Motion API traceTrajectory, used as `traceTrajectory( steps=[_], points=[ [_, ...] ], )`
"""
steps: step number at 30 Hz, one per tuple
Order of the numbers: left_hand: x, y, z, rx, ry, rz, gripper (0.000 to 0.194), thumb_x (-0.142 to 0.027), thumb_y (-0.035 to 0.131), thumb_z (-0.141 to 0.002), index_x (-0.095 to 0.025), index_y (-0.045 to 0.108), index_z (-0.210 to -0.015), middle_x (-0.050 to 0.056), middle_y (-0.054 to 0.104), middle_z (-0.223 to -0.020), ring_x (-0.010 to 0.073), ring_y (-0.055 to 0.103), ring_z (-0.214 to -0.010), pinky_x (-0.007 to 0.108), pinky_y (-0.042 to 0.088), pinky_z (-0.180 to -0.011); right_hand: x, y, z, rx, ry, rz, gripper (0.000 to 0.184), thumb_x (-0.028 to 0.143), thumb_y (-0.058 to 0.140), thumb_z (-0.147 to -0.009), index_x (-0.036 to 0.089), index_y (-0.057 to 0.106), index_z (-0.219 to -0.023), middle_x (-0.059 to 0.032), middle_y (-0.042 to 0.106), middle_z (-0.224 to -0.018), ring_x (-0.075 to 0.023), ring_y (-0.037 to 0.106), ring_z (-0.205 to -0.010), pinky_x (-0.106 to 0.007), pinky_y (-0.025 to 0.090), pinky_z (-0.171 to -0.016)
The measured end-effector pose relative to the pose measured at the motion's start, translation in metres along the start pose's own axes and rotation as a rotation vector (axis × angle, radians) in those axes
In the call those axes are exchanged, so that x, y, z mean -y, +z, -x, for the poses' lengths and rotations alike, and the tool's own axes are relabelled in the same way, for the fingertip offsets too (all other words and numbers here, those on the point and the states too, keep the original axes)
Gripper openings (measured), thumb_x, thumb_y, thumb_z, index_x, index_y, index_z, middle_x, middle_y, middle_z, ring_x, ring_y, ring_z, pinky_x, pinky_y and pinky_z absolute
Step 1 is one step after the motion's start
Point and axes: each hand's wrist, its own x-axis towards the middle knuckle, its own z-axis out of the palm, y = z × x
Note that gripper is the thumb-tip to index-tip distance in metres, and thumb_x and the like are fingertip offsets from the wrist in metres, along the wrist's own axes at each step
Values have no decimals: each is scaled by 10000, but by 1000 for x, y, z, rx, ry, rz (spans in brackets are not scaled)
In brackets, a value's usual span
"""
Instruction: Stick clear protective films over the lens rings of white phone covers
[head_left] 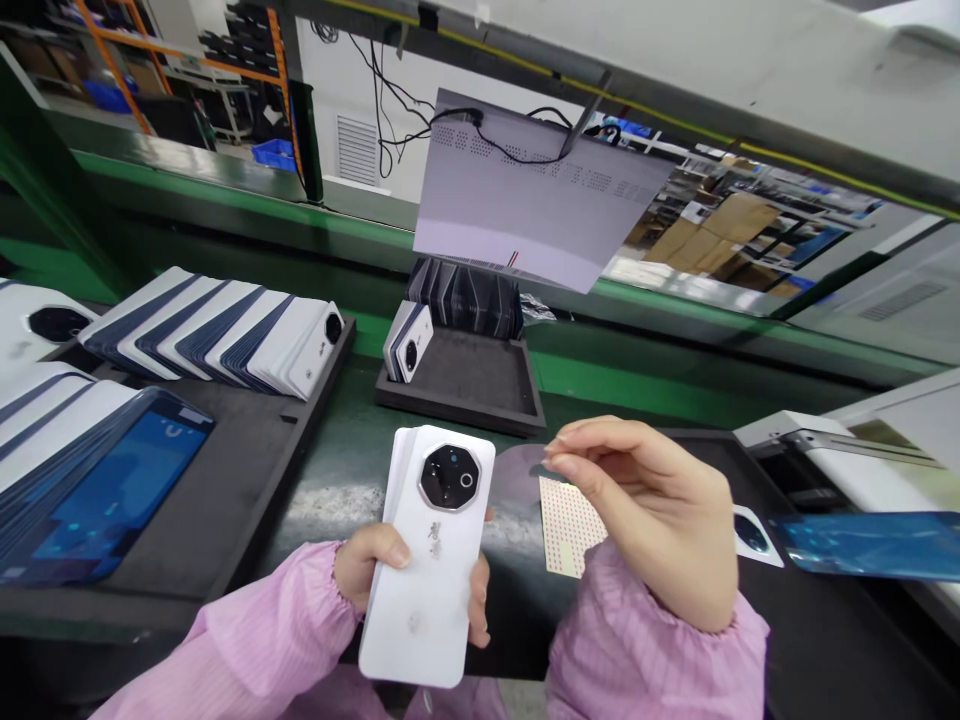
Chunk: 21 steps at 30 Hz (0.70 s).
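My left hand (pixel 373 560) grips white phone back covers (pixel 442 590), the front one overlapping at least one more behind it. The thumb lies on the left edge and the fingertips wrap round the right edge. A black octagonal camera window (pixel 450 477) sits near the top of the front cover. To the right, my right hand (pixel 649 500) is closed in a pinch at the edge of a thin translucent film (pixel 520 472), which reaches toward the covers. Below that hand lies a cream sheet of small red marks (pixel 566 525), partly hidden by the sleeve.
At left, a dark tray (pixel 255 500) holds rows of white covers (pixel 217 320) and a blue-filmed panel (pixel 124 490). A smaller black tray (pixel 480 375) with a few covers stands ahead, under a grey panel (pixel 532 190). A blue film strip (pixel 877 545) lies at right.
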Motion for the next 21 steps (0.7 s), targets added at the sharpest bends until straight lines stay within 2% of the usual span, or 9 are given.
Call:
traceTrajectory(
  steps=[7,17,21],
  points=[
    [0,1,0,7,-9,-21,730,-268,545,-575,-145,458,-1289,116,652,-911,299,640,-825,483,413,-779,-1,2,0,50,17,31,122,125,639,-778,222,635,-851,8,658,-805,-124,629,-704,-239,522,-637],
    [1,0,1,2,9,11,708,-267,540,-582,-122,464,-1271,125,654,-914,296,636,-832,501,408,-798,0,6,-2,31,42,48,94,157,637,-777,211,633,-854,4,674,-767,-130,632,-653,-243,519,-602],
    [0,1,1,-2,8,30,699,-251,539,-582,-106,472,-1263,132,654,-915,297,639,-834,498,407,-804,2,16,-5,106,17,65,64,146,611,-786,200,631,-814,-5,677,-764,-136,630,-667,-246,515,-608]
  ],
)
